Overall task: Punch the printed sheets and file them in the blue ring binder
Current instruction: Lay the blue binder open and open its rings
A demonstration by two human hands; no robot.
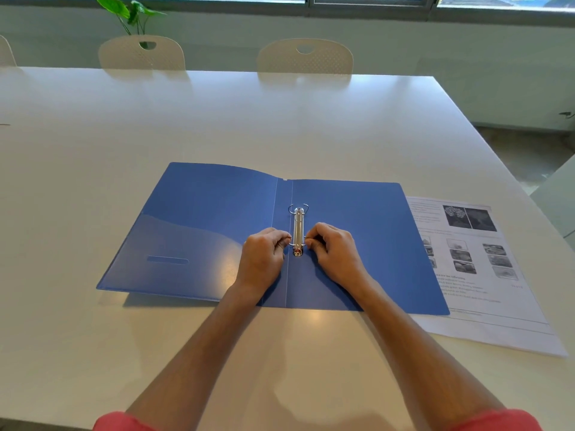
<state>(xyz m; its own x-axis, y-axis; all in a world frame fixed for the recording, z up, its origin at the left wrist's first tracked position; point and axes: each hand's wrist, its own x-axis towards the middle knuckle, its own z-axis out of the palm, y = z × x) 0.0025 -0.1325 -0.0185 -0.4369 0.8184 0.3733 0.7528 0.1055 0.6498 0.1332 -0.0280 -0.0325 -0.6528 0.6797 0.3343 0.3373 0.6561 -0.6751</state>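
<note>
We have the binder [217, 231] lying open flat on the surface [280, 126], near the front edge. Ring mechanism [298, 231] sits just right of the spine. Left hand [263, 259] and right hand [334, 253] pinch the near ring from either side, fingers curled tight on the two ring halves. Far ring [298, 209] looks parted at the top; near ring is hidden by the fingers, so we cannot tell if it's open.

Sheets [473, 262] lie on the surface just right of the binder, their left edge tucked under the right cover. No punch in view.

Step, as we judge it: opening the rings to take paper. We cannot see holes in the sheets, so whether they're punched is unclear. Next move calls for pulling the halves fully apart, then letting go and reaching right for the sheets; holes must line up with both rings.
</note>
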